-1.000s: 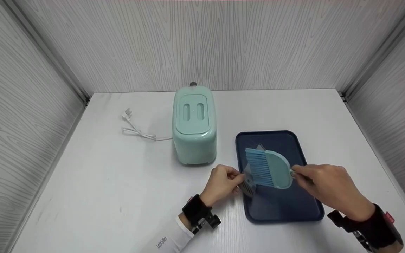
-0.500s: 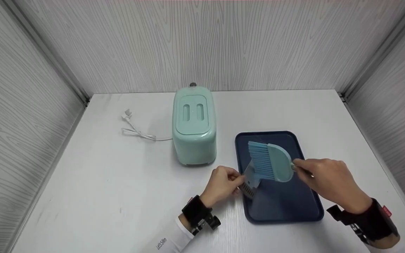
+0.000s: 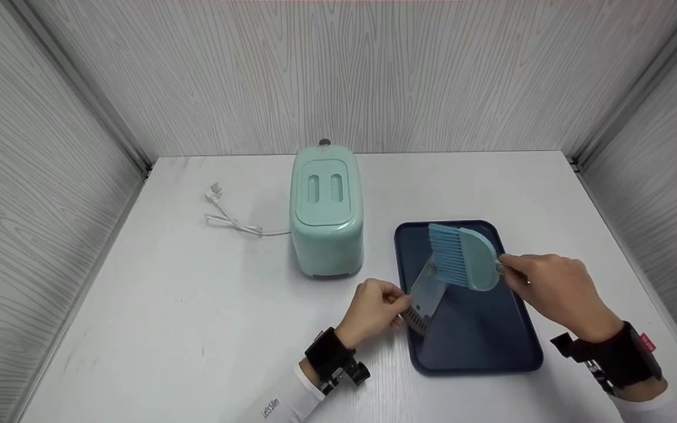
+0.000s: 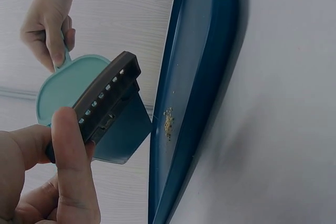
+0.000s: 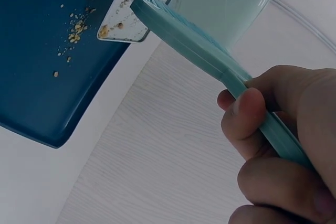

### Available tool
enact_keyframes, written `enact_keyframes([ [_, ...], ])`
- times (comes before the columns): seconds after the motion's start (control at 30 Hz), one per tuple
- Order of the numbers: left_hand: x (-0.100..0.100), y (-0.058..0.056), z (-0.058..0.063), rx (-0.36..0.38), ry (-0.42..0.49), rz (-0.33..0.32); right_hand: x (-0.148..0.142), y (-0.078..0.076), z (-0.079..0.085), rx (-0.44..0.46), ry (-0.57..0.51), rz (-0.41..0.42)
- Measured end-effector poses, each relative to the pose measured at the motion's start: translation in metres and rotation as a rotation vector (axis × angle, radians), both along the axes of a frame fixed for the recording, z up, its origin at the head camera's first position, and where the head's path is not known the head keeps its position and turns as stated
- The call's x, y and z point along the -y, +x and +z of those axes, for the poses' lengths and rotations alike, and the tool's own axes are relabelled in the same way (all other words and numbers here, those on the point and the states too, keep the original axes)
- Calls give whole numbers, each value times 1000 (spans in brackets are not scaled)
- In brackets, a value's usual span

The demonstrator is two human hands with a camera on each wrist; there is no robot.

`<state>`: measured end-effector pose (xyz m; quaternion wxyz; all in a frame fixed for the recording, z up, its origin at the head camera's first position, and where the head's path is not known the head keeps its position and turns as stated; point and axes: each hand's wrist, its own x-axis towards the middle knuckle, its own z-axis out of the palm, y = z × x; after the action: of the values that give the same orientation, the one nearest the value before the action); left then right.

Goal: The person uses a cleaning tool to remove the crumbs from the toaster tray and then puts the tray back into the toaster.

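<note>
My left hand (image 3: pixel 371 311) pinches a crumb tray (image 3: pixel 429 292), a flat metal plate with a dark slotted end (image 4: pixel 107 90), by that end. It tilts above the left side of a dark blue tray (image 3: pixel 485 346). Between the fingers and thumb of my right hand (image 3: pixel 559 291) is the handle of a mint hand brush (image 3: pixel 481 261) with blue bristles (image 3: pixel 449 255). The bristles overlap the far end of the metal plate in the head view. Brown crumbs still cling to the plate's corner (image 5: pixel 113 24), and yellowish crumbs (image 5: pixel 77 29) lie scattered on the blue tray.
A mint green toaster (image 3: pixel 327 205) with a lid stands left of the blue tray. Its white cord and plug (image 3: pixel 235 223) lie on the white table (image 3: pixel 168 317) to the left. Pale wood-grain panels (image 3: pixel 338 76) enclose the back and sides.
My right hand and the brush have moved toward the back and slightly right along the plate, leaving more of its surface showing. My left hand has stayed almost in place.
</note>
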<state>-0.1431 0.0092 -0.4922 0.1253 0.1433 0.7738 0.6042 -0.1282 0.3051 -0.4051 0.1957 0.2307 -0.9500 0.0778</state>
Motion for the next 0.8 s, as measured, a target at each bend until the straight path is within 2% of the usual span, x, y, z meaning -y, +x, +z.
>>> enact_keyframes([
  [0.37, 0, 0, 1, 4, -5, -7, -15, -9, -7, 30, -6, -71],
  [0.8, 1, -1, 1, 3, -31, 7, -25, -10, -8, 4, 5, -84],
])
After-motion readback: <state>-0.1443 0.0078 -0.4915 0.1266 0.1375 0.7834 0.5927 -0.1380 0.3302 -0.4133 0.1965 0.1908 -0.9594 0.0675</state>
